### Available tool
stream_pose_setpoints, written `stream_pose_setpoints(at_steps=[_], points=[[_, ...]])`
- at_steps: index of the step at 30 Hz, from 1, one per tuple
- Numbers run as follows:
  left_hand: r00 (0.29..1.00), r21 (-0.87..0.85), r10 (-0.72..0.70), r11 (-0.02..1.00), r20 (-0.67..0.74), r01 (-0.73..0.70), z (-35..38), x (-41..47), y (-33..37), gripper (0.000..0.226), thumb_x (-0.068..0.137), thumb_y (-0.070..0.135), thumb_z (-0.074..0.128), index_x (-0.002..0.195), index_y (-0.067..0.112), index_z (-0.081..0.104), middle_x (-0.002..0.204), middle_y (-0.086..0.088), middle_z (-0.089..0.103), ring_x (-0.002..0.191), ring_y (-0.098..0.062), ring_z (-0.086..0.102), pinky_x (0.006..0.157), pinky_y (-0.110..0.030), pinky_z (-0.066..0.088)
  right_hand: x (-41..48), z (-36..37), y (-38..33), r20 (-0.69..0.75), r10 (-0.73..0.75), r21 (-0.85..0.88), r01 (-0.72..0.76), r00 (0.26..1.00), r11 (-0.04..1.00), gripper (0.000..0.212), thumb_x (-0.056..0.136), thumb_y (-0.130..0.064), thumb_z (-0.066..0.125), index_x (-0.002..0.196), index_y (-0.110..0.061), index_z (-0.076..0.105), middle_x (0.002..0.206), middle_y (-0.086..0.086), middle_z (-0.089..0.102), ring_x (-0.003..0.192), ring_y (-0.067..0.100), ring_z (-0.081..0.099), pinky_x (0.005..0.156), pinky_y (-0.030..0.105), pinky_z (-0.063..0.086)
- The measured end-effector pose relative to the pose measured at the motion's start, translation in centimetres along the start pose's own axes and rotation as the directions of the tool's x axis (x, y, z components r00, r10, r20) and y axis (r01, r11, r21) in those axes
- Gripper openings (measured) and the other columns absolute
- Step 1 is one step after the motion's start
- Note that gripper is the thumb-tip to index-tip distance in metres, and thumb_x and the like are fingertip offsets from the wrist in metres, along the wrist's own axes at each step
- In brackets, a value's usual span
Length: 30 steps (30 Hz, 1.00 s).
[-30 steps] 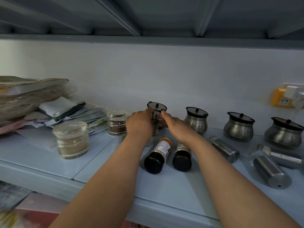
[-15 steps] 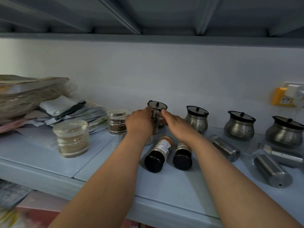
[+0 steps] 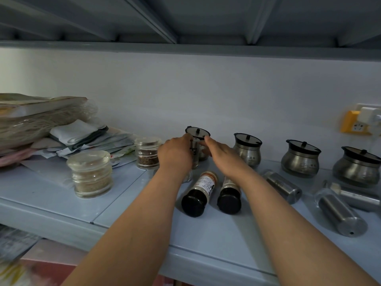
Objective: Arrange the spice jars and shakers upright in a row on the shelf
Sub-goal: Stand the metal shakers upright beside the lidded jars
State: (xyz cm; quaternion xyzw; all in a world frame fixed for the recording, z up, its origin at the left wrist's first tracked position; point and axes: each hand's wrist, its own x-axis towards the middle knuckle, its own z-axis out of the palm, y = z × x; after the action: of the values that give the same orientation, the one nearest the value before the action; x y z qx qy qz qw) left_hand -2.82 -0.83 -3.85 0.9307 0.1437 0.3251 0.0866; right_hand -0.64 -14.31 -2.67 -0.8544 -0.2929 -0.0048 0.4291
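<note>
My left hand [image 3: 175, 154] is closed around a slim clear shaker [image 3: 194, 155] that stands upright at the back of the shelf [image 3: 127, 205]. The stretched fingers of my right hand [image 3: 221, 154] touch the shaker's right side. Right behind it stands a round steel pot with a black lid [image 3: 198, 132], partly hidden. Two dark bottles with black caps [image 3: 199, 193] [image 3: 229, 194] lie on their sides below my hands. Steel shakers [image 3: 282, 185] [image 3: 340, 211] [image 3: 358, 196] lie on their sides to the right.
Three more lidded steel pots [image 3: 247, 150] [image 3: 301, 159] [image 3: 358, 166] stand in a row along the wall. Two glass jars [image 3: 90, 174] [image 3: 147, 152] stand at the left, beside a stack of papers and packets [image 3: 41, 124]. A yellow socket [image 3: 354, 125] is on the wall at the right.
Both hands have stayed at the slim shaker with almost no movement. The jars, bottles and pots lie as before.
</note>
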Motion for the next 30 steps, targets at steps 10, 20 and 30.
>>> stream_pose_setpoints(at_steps=[10, 20, 30], points=[[0.984, -0.136, -0.042, 0.990, -0.174, 0.018, -0.9, -0.6, -0.2, 0.027, 0.092, 0.033, 0.046, 0.115, 0.021, 0.055, 0.096, -0.005, 0.070, 0.091, -0.028, 0.064, 0.071, -0.034, 0.049, -0.5, -0.2, -0.5, -0.093, -0.066, -0.034, 0.063, 0.994, 0.997, 0.053, 0.098, -0.053, 0.024, 0.120, -0.020, 0.060, 0.109, -0.003, 0.061, 0.098, 0.010, 0.051, 0.078, 0.024, 0.034], [0.990, -0.269, 0.080, 0.957, -0.114, -0.109, -3.6, -2.0, -0.6, 0.022, 0.088, 0.027, 0.050, 0.104, 0.023, 0.065, 0.090, 0.000, 0.071, 0.080, -0.022, 0.065, 0.069, -0.034, 0.054, -0.4, -0.2, -0.6, -0.327, -0.169, 0.045, 0.194, 0.930, 0.980, 0.045, 0.098, -0.036, 0.039, 0.098, 0.001, 0.063, 0.099, 0.021, 0.067, 0.096, 0.031, 0.061, 0.087, 0.041, 0.047], [0.919, -0.218, 0.217, 0.965, 0.330, -0.149, -5.0, -2.7, -0.8, 0.036, 0.072, 0.027, 0.057, 0.107, 0.036, 0.060, 0.104, 0.003, 0.067, 0.092, -0.021, 0.061, 0.081, -0.039, 0.054, -0.4, -0.2, -0.3, -0.362, -0.189, 0.019, 0.210, 0.913, 0.978, 0.042, 0.097, -0.034, 0.039, 0.094, 0.000, 0.064, 0.094, 0.021, 0.067, 0.091, 0.032, 0.061, 0.082, 0.043, 0.048]])
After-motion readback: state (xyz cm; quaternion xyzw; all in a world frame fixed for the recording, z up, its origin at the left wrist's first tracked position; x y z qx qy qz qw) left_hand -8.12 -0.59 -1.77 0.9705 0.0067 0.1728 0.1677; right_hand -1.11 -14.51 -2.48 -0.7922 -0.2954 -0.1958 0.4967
